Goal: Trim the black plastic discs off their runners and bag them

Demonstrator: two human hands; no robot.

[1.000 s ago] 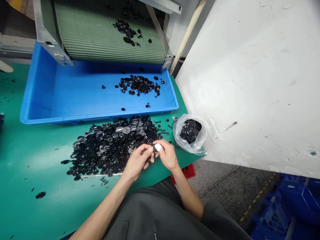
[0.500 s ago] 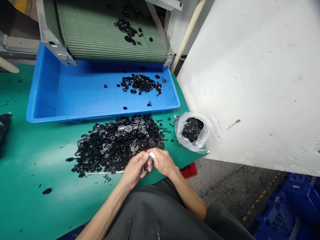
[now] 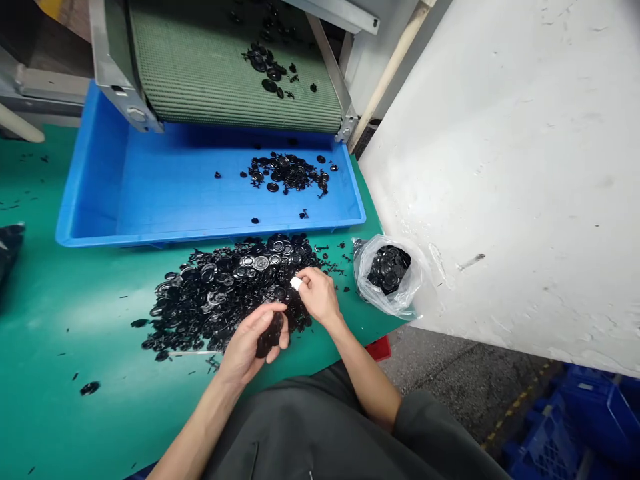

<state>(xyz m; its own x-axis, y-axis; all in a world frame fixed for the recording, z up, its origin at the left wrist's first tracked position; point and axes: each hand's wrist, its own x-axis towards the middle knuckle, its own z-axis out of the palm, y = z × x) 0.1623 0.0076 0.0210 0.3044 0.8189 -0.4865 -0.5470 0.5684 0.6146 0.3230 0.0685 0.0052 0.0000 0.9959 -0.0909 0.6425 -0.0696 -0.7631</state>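
My left hand (image 3: 250,343) is curled, palm up, around several black round plastic discs (image 3: 270,337). At the near right side of a heap of black plastic parts (image 3: 215,287), my right hand (image 3: 319,297) has its fingers bent together. A white wrapping (image 3: 296,283) covers the tip of one digit of that hand. Whatever its fingertips pinch, if anything, is too small or hidden to make out. The heap mixes shiny round discs with small thin sprue-like bits. To the right of my right hand, an open clear plastic bag (image 3: 417,293) holds black discs (image 3: 389,269).
Behind the heap a blue tray (image 3: 165,207) holds black parts (image 3: 293,172). Above it ends a green conveyor belt (image 3: 210,73) carrying more parts. A white panel (image 3: 525,167) borders the right side. A red bin (image 3: 379,349) shows below the green table edge.
My hands have come apart. The left moved left and nearer with the discs; the right moved slightly away from me over the heap. The view has shifted a little.
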